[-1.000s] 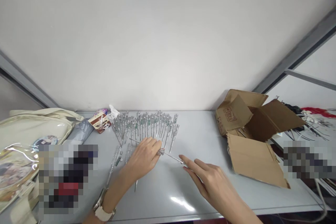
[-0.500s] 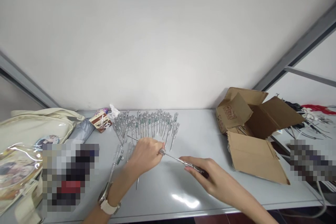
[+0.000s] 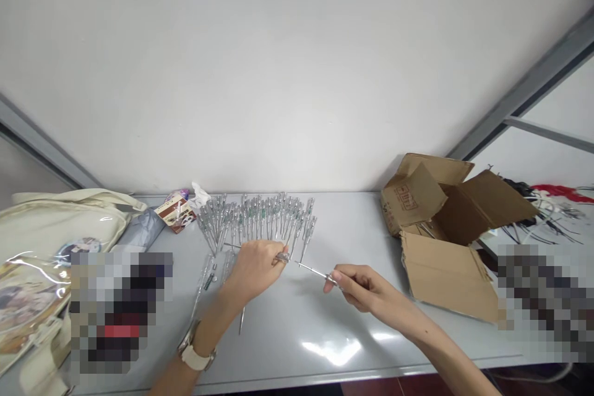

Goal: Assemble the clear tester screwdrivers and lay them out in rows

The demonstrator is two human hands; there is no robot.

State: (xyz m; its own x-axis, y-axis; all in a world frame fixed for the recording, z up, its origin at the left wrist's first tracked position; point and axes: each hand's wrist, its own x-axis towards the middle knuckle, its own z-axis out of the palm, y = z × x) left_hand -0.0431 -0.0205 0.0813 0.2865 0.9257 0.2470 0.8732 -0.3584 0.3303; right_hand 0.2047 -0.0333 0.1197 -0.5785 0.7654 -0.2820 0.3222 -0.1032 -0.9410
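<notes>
My left hand (image 3: 253,271) is clamping a clear voltage-tester screwdriver (image 3: 281,257), and my right hand (image 3: 359,288) is pinching a steel shaft (image 3: 315,270) just beyond it. The rows of testers (image 3: 260,219) are lying at twelve o'clock from my left hand; the cardboard carton (image 3: 413,195) is standing at one o'clock from my right hand.

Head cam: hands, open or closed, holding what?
Left hand: closed, holding a tester screwdriver.
Right hand: closed, pinching a metal shaft.

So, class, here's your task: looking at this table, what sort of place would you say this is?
Probably a small assembly or repair workroom: dozens of clear-handled tester screwdrivers lie in rows on a white workbench, an opened cardboard box sits beside them, and tangled cables lie further right.
</notes>
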